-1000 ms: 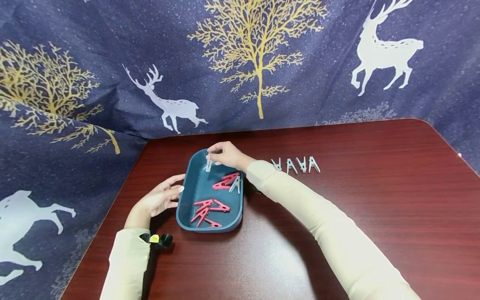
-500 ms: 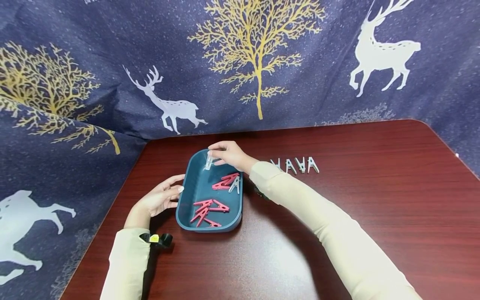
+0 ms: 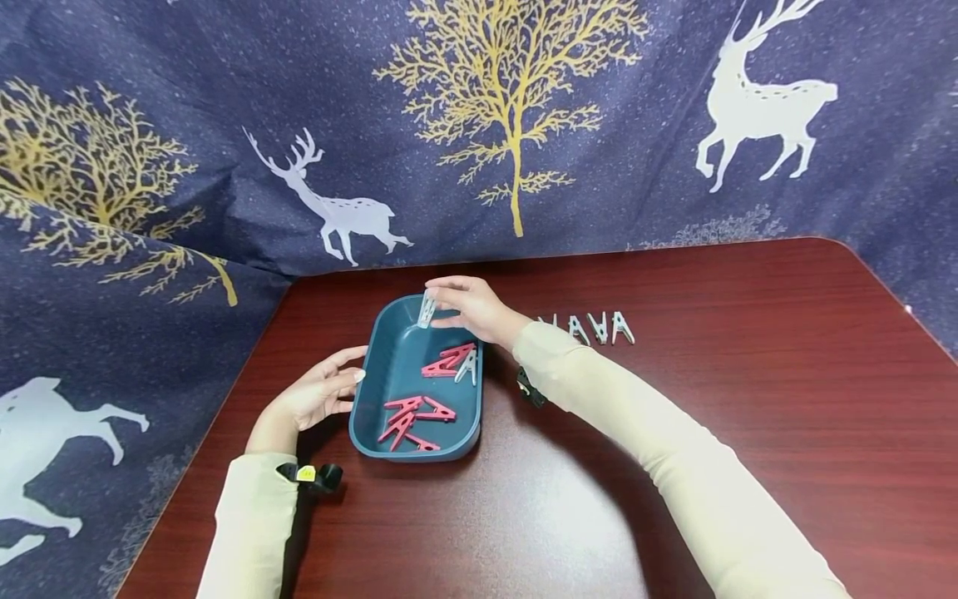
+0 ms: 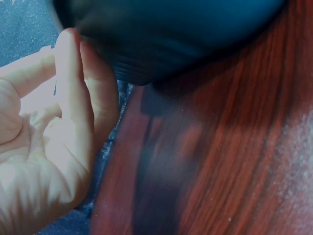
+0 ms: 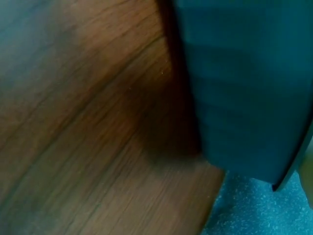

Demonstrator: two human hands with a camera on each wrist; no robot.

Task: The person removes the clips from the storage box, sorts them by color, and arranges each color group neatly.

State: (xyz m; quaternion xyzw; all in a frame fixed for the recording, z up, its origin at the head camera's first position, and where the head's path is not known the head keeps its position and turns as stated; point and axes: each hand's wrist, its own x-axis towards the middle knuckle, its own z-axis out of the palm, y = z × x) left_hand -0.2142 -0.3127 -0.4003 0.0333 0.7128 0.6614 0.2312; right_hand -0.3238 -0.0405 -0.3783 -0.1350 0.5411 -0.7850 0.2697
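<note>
I've got a white clip (image 3: 427, 311) pinched in my right hand (image 3: 470, 304), hanging over the tray's (image 3: 374, 391) far end. Red clips (image 3: 410, 413) and another white one lie inside the tray. My left hand (image 3: 318, 396) rests against the tray's left wall, fingers relaxed and straight. Right of the tray, a row of white clips (image 3: 599, 327) stands on the table (image 3: 748, 399).
</note>
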